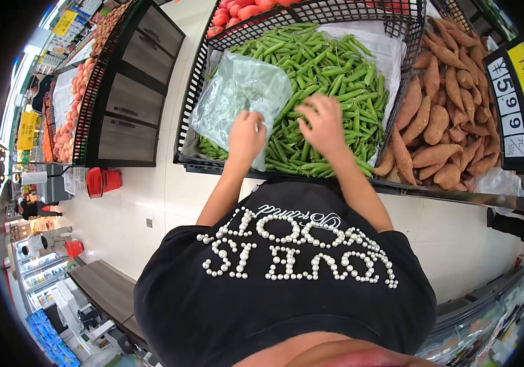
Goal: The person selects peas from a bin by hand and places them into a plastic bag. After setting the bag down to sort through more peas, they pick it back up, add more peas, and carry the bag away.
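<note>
A heap of green pea pods (341,79) fills a black mesh crate (189,110) in front of me. On the left of the heap lies a thin, translucent plastic bag (237,85), partly puffed out. My left hand (248,133) is closed on the near edge of this bag, fingers pinched together. Over the pods, to the right of the bag, my right hand (323,122) has its fingers spread and curved, palm toward the pods. Nothing shows between those fingers.
Sweet potatoes (439,122) are piled right of the pods, beside a yellow-and-black price sign (522,104). Tomatoes (243,12) lie behind. Dark cabinets (130,92) and a red basket (103,181) stand left across the tiled floor (121,223).
</note>
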Demonstrator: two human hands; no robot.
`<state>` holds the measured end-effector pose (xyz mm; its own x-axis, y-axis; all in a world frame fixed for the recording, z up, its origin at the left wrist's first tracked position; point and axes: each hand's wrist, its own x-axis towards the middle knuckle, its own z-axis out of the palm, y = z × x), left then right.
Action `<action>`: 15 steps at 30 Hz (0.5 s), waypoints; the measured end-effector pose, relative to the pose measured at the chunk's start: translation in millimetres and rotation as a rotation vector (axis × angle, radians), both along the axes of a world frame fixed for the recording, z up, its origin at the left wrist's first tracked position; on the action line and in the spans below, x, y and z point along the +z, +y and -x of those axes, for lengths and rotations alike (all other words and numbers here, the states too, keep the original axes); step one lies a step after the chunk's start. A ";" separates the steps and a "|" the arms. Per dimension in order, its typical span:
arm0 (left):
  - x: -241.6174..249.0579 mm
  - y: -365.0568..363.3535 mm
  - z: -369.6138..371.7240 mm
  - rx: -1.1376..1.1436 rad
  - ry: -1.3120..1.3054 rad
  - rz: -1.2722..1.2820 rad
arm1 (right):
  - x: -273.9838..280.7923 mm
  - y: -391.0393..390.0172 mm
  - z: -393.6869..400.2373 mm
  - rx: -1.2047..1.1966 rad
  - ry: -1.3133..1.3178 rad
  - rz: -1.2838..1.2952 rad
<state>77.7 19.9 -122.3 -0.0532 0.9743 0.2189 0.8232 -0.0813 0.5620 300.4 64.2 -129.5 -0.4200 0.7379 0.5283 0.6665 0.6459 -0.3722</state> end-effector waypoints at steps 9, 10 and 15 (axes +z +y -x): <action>47.3 14.7 20.6 0.005 -0.404 -0.054 | -6.0 -3.9 -7.8 -0.190 -0.526 0.313; 46.8 16.4 19.2 -0.020 -0.476 0.009 | -6.6 -6.6 -6.8 -0.201 -0.539 0.327; 54.1 13.9 7.4 0.024 -0.239 -0.114 | -29.1 -17.6 -4.7 -0.207 -0.244 0.006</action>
